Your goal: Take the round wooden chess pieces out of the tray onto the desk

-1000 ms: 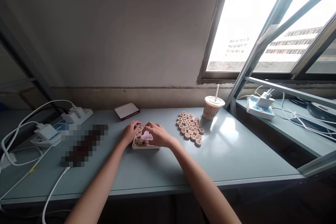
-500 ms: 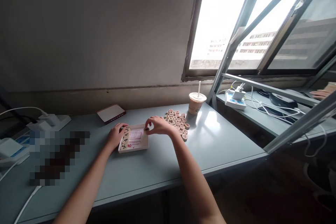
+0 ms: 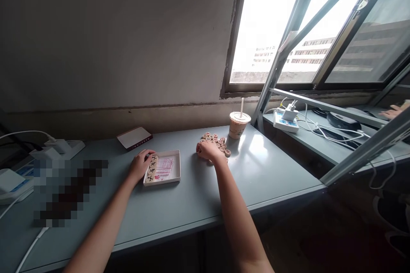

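My left hand (image 3: 140, 165) is closed round the left side of a shallow white box (image 3: 180, 166), with its fingertips over the rim. Inside the box, several round wooden Chinese chess pieces (image 3: 151, 170) with dark characters line the left wall, and red-purple marks show on its floor. My right hand (image 3: 209, 152) is at the left edge of a cluster of Chinese chess pieces (image 3: 223, 146) lying flat on the desk. Its fingers are pinched together and pointing down; what is between them is hidden. The hand and wrist cover part of the cluster.
Behind the box lies a box lid (image 3: 134, 137). A lidded drink cup (image 3: 239, 124) with a straw stands beyond the cluster. Power strips (image 3: 285, 120) and cables lie on the neighbouring desk and at the left. A metal bed frame (image 3: 349, 158) crosses the right, where another person's hand (image 3: 391, 112) shows.
My right hand has moved right from the box to the cluster. The chess piece that was in its fingers at the box's right wall no longer shows there. My left hand has stayed on the box.
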`<state>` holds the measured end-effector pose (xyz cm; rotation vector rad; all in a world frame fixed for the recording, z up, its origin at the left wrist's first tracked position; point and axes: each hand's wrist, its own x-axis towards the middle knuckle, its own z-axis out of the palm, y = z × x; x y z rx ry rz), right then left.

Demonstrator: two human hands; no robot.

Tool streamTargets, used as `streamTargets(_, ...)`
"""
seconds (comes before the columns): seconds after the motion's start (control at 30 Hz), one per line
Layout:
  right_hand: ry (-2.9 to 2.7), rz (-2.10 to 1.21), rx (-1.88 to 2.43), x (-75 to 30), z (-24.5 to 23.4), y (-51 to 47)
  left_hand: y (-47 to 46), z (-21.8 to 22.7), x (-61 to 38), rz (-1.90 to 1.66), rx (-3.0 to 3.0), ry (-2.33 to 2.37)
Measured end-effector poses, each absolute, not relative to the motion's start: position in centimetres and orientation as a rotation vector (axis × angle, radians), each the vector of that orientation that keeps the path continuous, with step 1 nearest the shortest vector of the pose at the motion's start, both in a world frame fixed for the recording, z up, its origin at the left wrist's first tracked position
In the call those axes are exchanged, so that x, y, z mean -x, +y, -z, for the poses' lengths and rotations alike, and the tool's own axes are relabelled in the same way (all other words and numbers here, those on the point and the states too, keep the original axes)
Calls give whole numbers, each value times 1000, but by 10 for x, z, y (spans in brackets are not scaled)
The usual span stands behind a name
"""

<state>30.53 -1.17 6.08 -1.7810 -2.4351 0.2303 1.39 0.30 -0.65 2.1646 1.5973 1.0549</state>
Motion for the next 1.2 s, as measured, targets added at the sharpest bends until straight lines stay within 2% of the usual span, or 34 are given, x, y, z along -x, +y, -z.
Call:
streamTargets(0.13, -2424, -189, 1637, -288, -61, -15, 2, 4, -15, -1070, -2114, 1561)
streamTargets(0.27, -2524, -90, 1163, -239, -49, -25, 1, 1, -17, -960, -1924, 1360)
streamTargets(0.37, -2627, 45, 993, -212, -37, -33, -2, -1, -19, -927, -1808, 1255)
streamTargets(0.47, -2601, 177, 1019, -205, -31, -36, -5, -3, -20, -931, -1784, 1225)
streamTargets(0.6, -2589, 182, 1056, -208, -31, -36, -9, -7, -23, -938, -1774, 1195)
streamTargets(0.8, -2483, -42, 1051, -225, -48, -28, -14, -13, -25, -922, -1767, 1172)
streamTargets(1.07, -2417, -352, 1594, -307, -57, -12, -17, -15, -24, -843, -1768, 1240)
streamTargets(1.2, -2428, -401, 1609, -314, -55, -11, -18, -16, -24, -830, -1763, 1248)
